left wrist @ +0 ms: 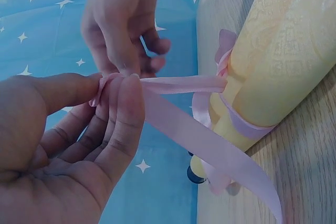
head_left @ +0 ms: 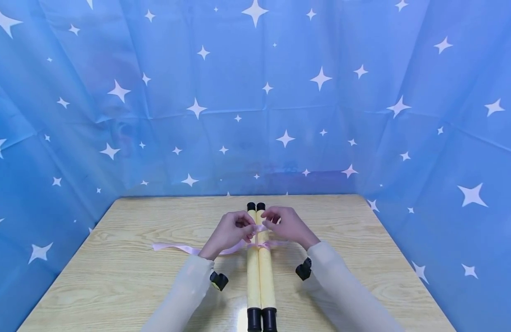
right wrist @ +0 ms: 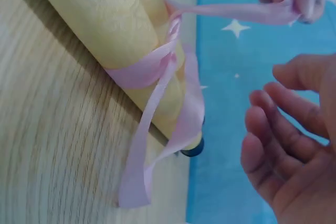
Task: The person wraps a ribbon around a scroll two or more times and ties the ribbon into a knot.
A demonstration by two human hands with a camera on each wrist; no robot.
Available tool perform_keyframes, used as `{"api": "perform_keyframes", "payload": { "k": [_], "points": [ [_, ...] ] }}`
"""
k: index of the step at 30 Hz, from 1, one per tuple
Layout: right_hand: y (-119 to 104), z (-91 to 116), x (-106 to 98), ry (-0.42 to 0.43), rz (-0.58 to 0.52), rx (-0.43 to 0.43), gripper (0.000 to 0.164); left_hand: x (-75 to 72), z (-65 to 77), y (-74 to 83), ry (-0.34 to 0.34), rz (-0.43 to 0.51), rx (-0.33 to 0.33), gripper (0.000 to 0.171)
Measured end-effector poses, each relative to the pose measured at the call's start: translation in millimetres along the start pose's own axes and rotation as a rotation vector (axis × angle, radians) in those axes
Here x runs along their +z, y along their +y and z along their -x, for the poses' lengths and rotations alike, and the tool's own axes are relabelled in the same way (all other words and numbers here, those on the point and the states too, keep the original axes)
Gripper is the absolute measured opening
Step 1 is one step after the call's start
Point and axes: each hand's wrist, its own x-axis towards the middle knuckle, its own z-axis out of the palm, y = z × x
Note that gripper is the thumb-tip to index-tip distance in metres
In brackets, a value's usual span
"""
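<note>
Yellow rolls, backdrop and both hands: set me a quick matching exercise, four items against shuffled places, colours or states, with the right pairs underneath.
Column one:
1. Left hand
2. Yellow rolls
3. Right hand
4. Backdrop

Column two:
A. Blue, star-patterned
B. Pinching the pink ribbon
C. Relaxed, gripping nothing
D. Side by side on the wooden table

Pairs: 1-B, 2-D, 3-C, 4-A

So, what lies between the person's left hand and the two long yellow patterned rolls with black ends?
A strand of shiny pink ribbon, pinched in the left hand, spans the gap to the yellow rolls; both wrist views show it.
</note>
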Motion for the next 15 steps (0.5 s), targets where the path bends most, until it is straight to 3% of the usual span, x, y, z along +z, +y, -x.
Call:
{"api": "perform_keyframes", "payload": {
  "k": [7,15],
  "points": [
    [-9,15,-2,-0.082,-0.033,-0.059,0.020,1.1,-1.9,-0.8,-0.003,0.005,0.005,0.006],
    [-18,17,6,-0.040,0.027,-0.158,0.014,5.3,-2.6,1.9,0.004,-0.029,0.030,0.006]
  ]
}}
